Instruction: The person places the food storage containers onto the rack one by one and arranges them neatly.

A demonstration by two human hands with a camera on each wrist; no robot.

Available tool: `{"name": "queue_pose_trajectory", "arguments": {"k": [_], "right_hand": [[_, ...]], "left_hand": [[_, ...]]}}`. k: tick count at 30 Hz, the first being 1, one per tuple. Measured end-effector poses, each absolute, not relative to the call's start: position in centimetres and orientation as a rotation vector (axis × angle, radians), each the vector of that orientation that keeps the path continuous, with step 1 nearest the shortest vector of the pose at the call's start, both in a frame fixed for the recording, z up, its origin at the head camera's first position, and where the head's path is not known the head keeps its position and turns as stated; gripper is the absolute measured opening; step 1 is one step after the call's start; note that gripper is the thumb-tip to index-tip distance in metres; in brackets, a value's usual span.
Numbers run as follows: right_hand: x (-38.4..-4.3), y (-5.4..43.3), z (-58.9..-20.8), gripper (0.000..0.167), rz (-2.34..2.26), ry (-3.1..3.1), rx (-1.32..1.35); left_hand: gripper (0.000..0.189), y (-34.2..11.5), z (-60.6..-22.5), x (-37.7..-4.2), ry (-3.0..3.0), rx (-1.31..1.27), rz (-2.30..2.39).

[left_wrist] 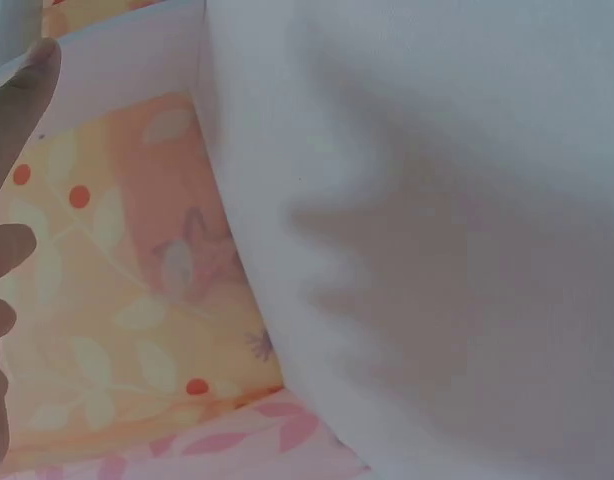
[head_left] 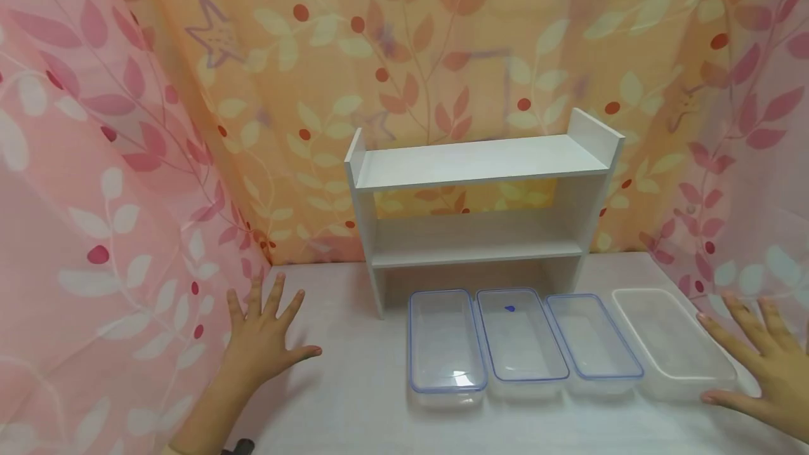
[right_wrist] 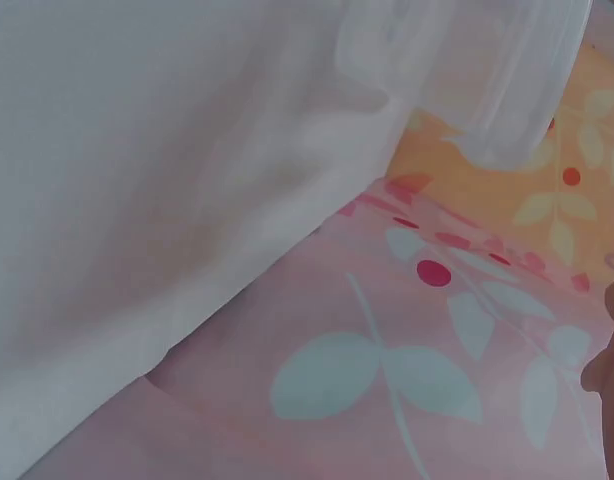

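Observation:
Both my hands hover flat above a white table, fingers spread, holding nothing. My left hand is at the left, near the pink curtain. My right hand is at the right, its fingers beside a clear plastic container without a blue rim. Three clear containers with blue rims lie in a row: the left one, the middle one with a blue dot, the right one. In the left wrist view my fingers show at the left edge. The right wrist view shows the clear container at the top.
A white two-tier shelf stands behind the containers, both boards bare. Leaf-patterned curtains hang around the table: pink on the left, orange at the back, pink on the right.

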State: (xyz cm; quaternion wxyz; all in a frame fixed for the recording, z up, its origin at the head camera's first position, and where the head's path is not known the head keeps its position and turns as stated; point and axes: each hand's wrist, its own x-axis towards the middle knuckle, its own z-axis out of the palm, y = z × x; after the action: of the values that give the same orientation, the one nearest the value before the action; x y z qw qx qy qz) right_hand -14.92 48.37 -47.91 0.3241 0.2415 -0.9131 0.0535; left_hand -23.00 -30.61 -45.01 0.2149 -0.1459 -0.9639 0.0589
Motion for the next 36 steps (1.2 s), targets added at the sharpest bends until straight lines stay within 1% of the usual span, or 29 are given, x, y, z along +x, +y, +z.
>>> {"name": "queue_pose_trajectory", "arguments": {"k": [5,18,25,36], "right_hand": [[-15.1,48.1,-47.9,0.123,0.098,-2.373,0.598],[-15.2,47.4,-47.6,0.117,0.129,-2.364,0.611],[-14.9,46.9,-47.8,0.127,0.189,-2.435,0.531],[-14.5,46.0,-48.1,0.136,0.243,-2.534,0.459]], "left_hand": [[0.109,-30.0,-44.9,-22.9,-2.665,-0.401,0.160],[0.110,-29.5,-45.7,-23.7,-2.584,-0.419,0.095],[0.111,-28.9,-46.0,-24.4,-2.577,-0.384,0.024],[0.109,-27.5,-46.3,-25.0,-2.603,-0.353,-0.236]]}}
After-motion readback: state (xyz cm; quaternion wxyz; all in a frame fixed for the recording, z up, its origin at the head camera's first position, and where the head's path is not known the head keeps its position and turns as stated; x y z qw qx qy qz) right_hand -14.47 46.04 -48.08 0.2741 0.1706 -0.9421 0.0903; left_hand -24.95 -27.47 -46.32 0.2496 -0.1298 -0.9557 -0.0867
